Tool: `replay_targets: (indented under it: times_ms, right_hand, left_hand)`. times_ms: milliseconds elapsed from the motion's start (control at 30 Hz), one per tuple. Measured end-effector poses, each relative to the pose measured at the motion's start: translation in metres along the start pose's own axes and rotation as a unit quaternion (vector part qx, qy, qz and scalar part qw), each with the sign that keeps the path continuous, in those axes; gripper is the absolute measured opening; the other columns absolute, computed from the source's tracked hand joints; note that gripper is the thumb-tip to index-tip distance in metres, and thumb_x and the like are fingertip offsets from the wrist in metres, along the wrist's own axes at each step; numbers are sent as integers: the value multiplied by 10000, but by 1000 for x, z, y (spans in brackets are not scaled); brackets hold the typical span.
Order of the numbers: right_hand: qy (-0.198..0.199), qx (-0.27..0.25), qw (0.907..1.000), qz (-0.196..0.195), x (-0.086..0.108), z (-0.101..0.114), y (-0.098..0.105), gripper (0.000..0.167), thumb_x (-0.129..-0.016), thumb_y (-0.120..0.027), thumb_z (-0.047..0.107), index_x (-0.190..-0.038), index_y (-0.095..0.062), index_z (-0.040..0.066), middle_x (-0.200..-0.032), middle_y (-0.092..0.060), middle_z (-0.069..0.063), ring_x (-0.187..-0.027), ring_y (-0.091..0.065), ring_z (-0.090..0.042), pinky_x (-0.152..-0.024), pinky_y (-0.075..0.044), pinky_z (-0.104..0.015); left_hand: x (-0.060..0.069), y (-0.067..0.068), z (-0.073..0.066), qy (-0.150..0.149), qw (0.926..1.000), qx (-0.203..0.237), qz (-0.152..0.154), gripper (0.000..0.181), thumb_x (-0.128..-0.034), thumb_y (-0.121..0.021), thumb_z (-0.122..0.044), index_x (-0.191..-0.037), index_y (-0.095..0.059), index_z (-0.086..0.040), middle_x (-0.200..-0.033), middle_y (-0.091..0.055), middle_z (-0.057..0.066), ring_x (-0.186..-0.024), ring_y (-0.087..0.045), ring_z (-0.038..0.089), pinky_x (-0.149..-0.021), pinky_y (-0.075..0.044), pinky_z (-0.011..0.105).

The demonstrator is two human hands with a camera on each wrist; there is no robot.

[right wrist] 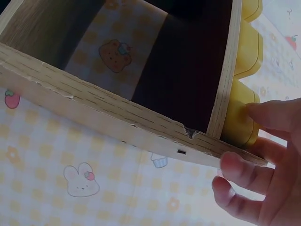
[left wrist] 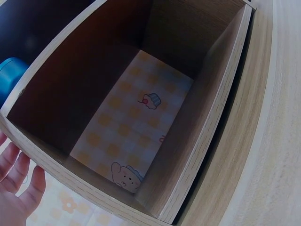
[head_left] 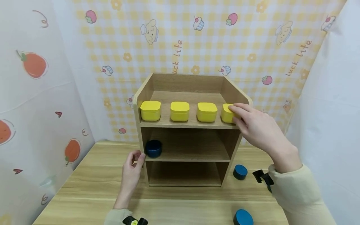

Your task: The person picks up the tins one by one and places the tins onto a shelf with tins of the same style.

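Four yellow boxes stand in a row on the top level of a wooden shelf (head_left: pixel 187 160). My right hand (head_left: pixel 260 129) has its thumb and fingers on the rightmost yellow box (head_left: pixel 227 114), which the right wrist view shows pinched at the shelf's side edge; the hand (right wrist: pixel 280 160) has other fingers below. At the shelf's left side, my left hand (head_left: pixel 132 170) touches or nearly touches the side panel with bent fingers, holding nothing. In the left wrist view its fingers (left wrist: pixel 21 172) lie along the panel edge. A dark blue round tin (head_left: pixel 153 148) sits at the middle level's left end.
Two blue round tins, one (head_left: pixel 240 172) beside the shelf's right side and one (head_left: pixel 243 217) near the front, lie on the wooden table (head_left: pixel 92 187). A dark green thing partly shows behind the right sleeve. Patterned cloth (head_left: pixel 174 37) hangs behind the shelf.
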State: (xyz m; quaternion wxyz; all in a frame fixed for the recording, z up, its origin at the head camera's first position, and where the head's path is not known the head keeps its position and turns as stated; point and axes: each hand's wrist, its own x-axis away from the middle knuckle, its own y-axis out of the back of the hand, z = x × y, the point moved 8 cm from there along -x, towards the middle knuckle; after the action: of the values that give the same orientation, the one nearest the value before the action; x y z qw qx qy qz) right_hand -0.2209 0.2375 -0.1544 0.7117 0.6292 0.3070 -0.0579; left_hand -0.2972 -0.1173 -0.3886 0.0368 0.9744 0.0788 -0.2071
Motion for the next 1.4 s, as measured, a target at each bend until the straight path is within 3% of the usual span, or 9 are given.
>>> replay_targets:
  times_ms: [67,233,300,400,533,800,967,1133,1400]
  right_hand:
    - [43,-39,10000,-9,2,-1,-1,428,-992,-556,149,-1413,-509,86,-1414,-491,-155,-1144,-557,-427,-853,-432,-626]
    - [209,-231,9993,-205,9,-1,-3,513,-969,-589,123,-1460,-441,109,-1455,-435,-155,-1061,-597,-403,-772,-481,-585]
    - [285,-383,9984,-290,11,2,-4,541,-957,-612,117,-1466,-429,120,-1472,-407,-162,-971,-625,-339,-719,-504,-524]
    - [364,-643,9964,-407,16,6,-5,577,-936,-634,84,-1470,-420,125,-1493,-363,-183,-797,-597,-188,-635,-491,-400]
    - [455,-887,9928,-666,28,8,0,581,-909,-652,29,-1449,-450,99,-1473,-379,-177,-749,-544,-92,-608,-487,-314]
    - [658,-1079,9839,-1260,61,7,4,498,-864,-680,-42,-1338,-576,72,-1336,-531,-79,-888,-575,-101,-679,-460,-145]
    - [553,-1193,9810,-1426,86,-4,-8,466,-832,-707,-61,-1270,-626,75,-1279,-575,-56,-949,-547,-66,-683,-456,-135]
    - [465,-1604,9785,-1208,107,-17,-31,471,-828,-713,-56,-1261,-629,107,-1237,-598,-28,-1006,-541,-55,-675,-460,-142]
    - [377,-2933,9552,-108,134,-25,-74,466,-869,-671,-80,-1264,-601,156,-1242,-602,27,-1073,-570,-80,-796,-491,-206]
  left_hand:
    - [2,-2,-11,-22,10000,-25,42,215,-988,-590,-116,-1125,-563,48,-967,-546,72,-873,-532,120,-697,-451,177]
    - [4,-4,-4,65,10000,-14,33,206,-986,-592,-110,-1120,-565,44,-961,-542,67,-865,-527,97,-677,-456,176]
    - [4,-1,7,70,10000,18,-34,211,-986,-598,-132,-1122,-570,26,-966,-541,68,-874,-527,111,-676,-458,178]
    - [6,1,10,47,9999,10,-97,221,-985,-607,-160,-1112,-575,18,-968,-539,77,-875,-531,128,-679,-462,181]
    - [5,2,11,49,9999,17,-87,242,-981,-618,-194,-1114,-580,5,-978,-541,83,-873,-540,129,-689,-466,184]
    - [1,0,5,92,9999,30,-54,259,-985,-608,-169,-1147,-571,30,-1011,-543,92,-911,-527,121,-728,-458,179]
    - [3,-2,-8,214,9998,-19,-10,242,-981,-601,-116,-1149,-561,54,-996,-541,78,-881,-527,107,-704,-456,173]
    - [7,-2,-31,127,9999,-41,-17,229,-983,-586,-84,-1129,-550,88,-972,-539,83,-851,-529,83,-685,-458,173]
    - [8,-2,-31,150,9999,-26,-54,229,-985,-585,-89,-1138,-551,78,-979,-534,77,-869,-519,84,-704,-447,163]
